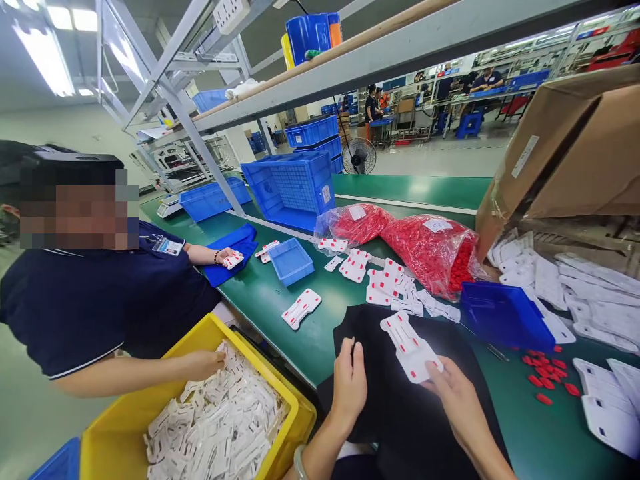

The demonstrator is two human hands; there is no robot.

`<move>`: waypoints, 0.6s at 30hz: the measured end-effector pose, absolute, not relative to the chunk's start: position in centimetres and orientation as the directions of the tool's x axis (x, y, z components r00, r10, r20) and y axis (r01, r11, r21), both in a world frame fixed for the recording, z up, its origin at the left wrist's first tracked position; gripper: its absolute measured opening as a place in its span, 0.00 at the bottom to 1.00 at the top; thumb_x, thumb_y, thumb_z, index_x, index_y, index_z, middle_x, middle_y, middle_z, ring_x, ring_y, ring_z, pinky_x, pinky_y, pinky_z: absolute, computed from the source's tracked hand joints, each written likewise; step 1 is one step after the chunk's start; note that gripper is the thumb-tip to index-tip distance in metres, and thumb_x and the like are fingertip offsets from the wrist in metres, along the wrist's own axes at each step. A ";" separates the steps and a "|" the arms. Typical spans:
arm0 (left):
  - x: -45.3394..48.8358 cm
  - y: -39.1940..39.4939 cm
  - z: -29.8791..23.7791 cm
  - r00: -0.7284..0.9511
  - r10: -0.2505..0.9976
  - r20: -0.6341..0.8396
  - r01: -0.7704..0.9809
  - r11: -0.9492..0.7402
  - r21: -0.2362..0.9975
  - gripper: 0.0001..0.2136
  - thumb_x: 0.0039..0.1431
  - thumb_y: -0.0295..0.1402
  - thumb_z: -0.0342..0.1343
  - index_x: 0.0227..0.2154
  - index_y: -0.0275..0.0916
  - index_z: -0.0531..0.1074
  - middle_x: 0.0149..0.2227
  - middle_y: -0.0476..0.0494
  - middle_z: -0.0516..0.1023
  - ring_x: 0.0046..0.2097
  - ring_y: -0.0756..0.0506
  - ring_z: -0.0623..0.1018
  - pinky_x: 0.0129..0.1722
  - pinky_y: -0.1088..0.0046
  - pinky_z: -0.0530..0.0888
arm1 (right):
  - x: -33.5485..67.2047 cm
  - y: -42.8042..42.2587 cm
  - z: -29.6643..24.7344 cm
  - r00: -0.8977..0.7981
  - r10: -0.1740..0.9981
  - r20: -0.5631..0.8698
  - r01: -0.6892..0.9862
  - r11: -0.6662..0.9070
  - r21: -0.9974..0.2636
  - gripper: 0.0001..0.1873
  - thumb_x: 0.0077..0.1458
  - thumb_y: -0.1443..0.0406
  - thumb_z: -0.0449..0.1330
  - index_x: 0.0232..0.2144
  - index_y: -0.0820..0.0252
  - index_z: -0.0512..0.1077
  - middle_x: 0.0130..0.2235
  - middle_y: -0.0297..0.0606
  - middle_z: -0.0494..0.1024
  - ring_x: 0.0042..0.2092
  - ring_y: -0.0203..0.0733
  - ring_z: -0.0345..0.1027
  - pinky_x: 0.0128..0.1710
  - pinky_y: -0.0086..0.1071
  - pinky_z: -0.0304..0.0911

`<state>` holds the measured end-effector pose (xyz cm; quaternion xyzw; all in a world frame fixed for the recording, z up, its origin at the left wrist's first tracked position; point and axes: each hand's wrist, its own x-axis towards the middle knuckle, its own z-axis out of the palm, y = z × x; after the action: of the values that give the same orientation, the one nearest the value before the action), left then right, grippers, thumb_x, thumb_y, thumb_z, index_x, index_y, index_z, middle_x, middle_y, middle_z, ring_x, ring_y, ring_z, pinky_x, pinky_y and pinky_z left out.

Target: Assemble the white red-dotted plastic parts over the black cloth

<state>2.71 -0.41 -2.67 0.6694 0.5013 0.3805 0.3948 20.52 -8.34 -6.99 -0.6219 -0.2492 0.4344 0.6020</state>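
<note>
My right hand (453, 407) grips a white die-cut plastic card (410, 347) with red patches, holding its lower end over a black cloth (395, 407). My left hand (349, 390) stands just left of that card, with its fingers bunched; anything in them is hidden. Several similar cards (380, 283) with red patches lie on the green workbench (320, 353) ahead. Loose red plastic pieces (545, 377) lie to the right of my right hand, beyond the cloth.
A co-worker (100, 300) sits at left, one hand in a yellow crate (117, 443) of white cards. Bags of red pieces (433, 257), a blue tray (505, 317), a small blue tray (291, 261), white cards (595, 287) and a cardboard box (560, 153) occupy the bench.
</note>
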 end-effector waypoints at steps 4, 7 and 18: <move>5.4 -2.4 -4.1 0.442 0.879 0.177 0.297 -0.330 0.896 0.16 0.67 0.37 0.39 0.52 0.38 0.64 0.53 0.36 0.70 0.55 0.41 0.70 0.54 0.63 0.68 | 18.2 -7.7 -6.1 0.499 0.842 -0.203 -0.193 -0.120 -0.974 0.23 0.51 0.48 0.61 0.40 0.59 0.69 0.43 0.42 0.77 0.45 0.50 0.72 0.44 0.41 0.71; 6.4 -2.8 -5.8 0.491 0.850 0.191 0.342 -0.389 0.856 0.20 0.67 0.35 0.38 0.57 0.34 0.60 0.62 0.32 0.60 0.62 0.40 0.63 0.60 0.59 0.63 | 17.0 -7.8 -5.4 0.517 0.838 -0.174 -0.160 -0.105 -0.982 0.21 0.51 0.49 0.61 0.39 0.59 0.68 0.44 0.42 0.77 0.44 0.49 0.72 0.44 0.39 0.71; 3.4 1.5 -3.2 0.157 0.988 0.001 0.265 -0.043 0.963 0.15 0.65 0.42 0.44 0.43 0.38 0.70 0.44 0.41 0.75 0.48 0.43 0.72 0.51 0.66 0.68 | 18.4 -8.8 -2.2 0.576 0.804 -0.149 -0.126 -0.093 -0.988 0.21 0.53 0.50 0.59 0.44 0.57 0.67 0.48 0.40 0.75 0.47 0.49 0.71 0.45 0.37 0.71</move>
<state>3.44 1.50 -3.15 0.6059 0.5167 0.3931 0.4598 18.42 -8.78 -2.23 -0.6367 -0.2660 0.3756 0.6187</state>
